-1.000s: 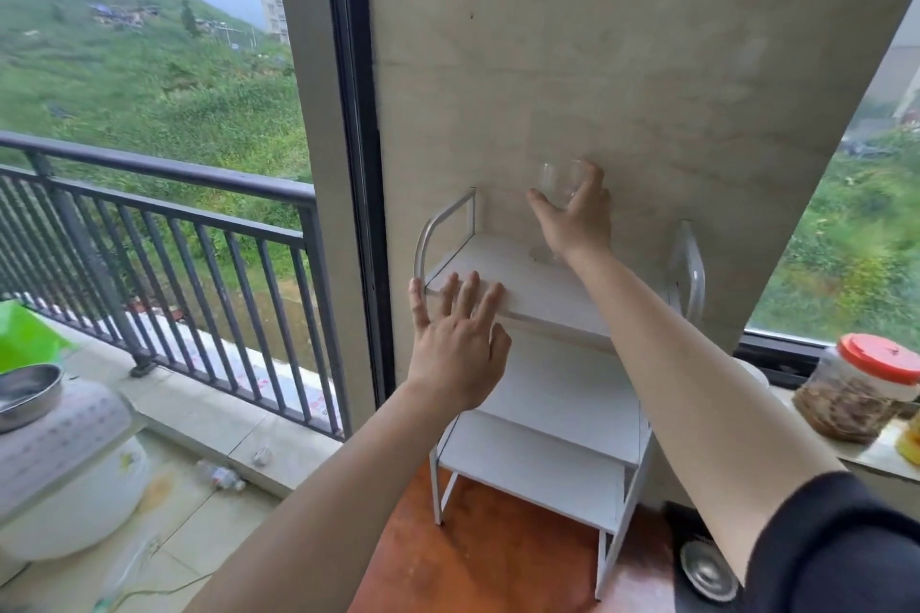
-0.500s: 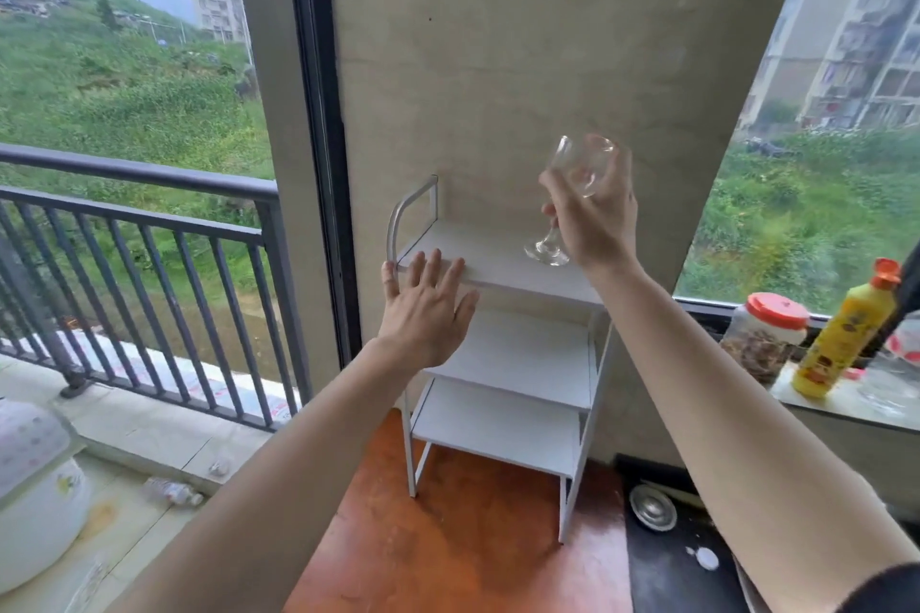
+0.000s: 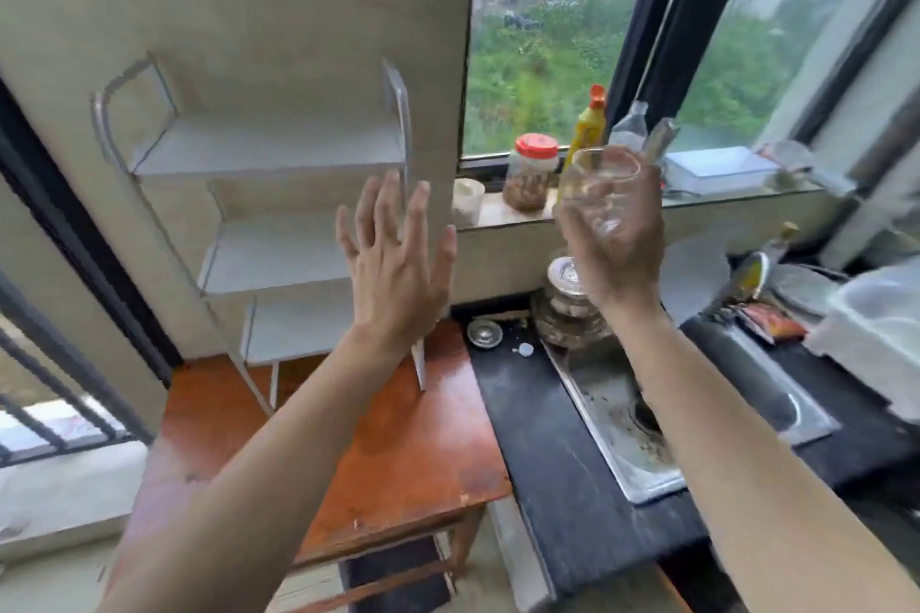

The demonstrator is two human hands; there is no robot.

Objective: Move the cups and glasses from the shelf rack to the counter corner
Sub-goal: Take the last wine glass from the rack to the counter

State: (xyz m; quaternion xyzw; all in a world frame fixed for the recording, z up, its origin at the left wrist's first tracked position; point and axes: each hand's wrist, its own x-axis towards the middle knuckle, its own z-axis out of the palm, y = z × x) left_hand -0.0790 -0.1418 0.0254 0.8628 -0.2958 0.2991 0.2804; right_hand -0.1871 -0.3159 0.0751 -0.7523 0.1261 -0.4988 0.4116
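Clear wine glass [image 3: 600,194], probably stemmed, clamped in right hand [image 3: 615,239] for carrying; left hand [image 3: 396,274] spread, empty, beside bare shelf rack [image 3: 269,154].

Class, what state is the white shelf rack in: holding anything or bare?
Bare. All three boards of the shelf rack show only white surface, and the one glass in view is in the right hand.

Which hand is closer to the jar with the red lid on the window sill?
The right hand. It holds the glass up just right of the red-lidded jar, close beside it in the view. The left hand, open and empty, is farther left, before the shelf rack.
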